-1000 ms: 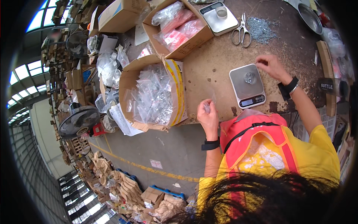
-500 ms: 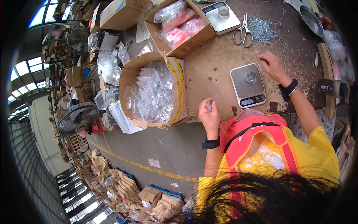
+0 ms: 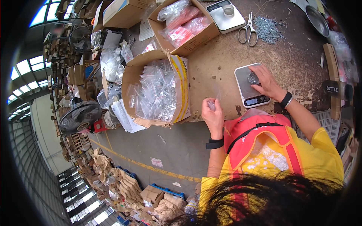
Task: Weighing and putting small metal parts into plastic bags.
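A person in a yellow top and red apron works at a brown table [image 3: 211, 64], seen from above. The right hand [image 3: 267, 83] reaches over a small digital scale [image 3: 245, 89], palm down, with thumb and fingers parted. Between them, on the scale's pan, lies a small cluster of shiny metal pieces [image 3: 253, 78]; whether the fingertips touch it, I cannot tell. The left hand [image 3: 212, 116], just left of the scale, is curled closed around a crumpled clear plastic bag [image 3: 211, 104], with a thin, see-through edge rising above the fingers.

To the left of the left hand stands an open cardboard box [image 3: 182, 88] with yellow tape along its side, filled with small clear packets [image 3: 152, 94]. Beyond it, farther from the left hand, a second open box [image 3: 196, 39] holds clear and pink plastic packs [image 3: 183, 24]. Well beyond the right hand, a loose heap of small silvery metal pieces [image 3: 269, 30] is spread on the table. Scissors [image 3: 248, 34] lie just left of that heap, and left of them sits another scale [image 3: 225, 22] bearing a round metal container [image 3: 228, 10].
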A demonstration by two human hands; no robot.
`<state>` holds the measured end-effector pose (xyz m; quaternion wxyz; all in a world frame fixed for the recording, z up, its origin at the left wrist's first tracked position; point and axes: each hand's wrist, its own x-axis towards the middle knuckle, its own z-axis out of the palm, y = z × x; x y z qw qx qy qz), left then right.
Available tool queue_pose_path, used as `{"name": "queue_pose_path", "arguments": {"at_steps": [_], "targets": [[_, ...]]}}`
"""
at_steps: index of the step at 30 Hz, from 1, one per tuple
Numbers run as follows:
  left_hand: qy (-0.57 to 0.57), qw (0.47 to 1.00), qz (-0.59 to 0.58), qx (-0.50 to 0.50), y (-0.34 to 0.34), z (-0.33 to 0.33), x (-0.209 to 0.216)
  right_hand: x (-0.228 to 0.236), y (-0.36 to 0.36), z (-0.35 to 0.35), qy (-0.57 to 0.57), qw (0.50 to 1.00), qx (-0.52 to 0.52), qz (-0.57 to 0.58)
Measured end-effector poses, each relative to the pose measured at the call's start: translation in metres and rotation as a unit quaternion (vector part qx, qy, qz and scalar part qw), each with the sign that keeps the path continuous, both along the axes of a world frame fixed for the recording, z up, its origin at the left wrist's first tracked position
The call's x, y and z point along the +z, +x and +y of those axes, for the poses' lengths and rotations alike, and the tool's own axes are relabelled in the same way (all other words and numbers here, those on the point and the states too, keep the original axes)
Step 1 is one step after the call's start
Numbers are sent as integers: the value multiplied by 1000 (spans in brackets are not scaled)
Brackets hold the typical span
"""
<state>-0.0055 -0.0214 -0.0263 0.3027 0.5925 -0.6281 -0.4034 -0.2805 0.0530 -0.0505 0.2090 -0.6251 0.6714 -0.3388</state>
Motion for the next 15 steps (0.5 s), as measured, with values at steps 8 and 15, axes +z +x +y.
{"name": "queue_pose_path", "arguments": {"at_steps": [8, 15], "targets": [[-51, 998, -29, -4, 4, 6, -4, -6, -5, 10, -34, 998, -38, 25], [-15, 1000, -20, 2, 3, 10, -9, 0, -37, 28, -17, 993, -121, 9]]}}
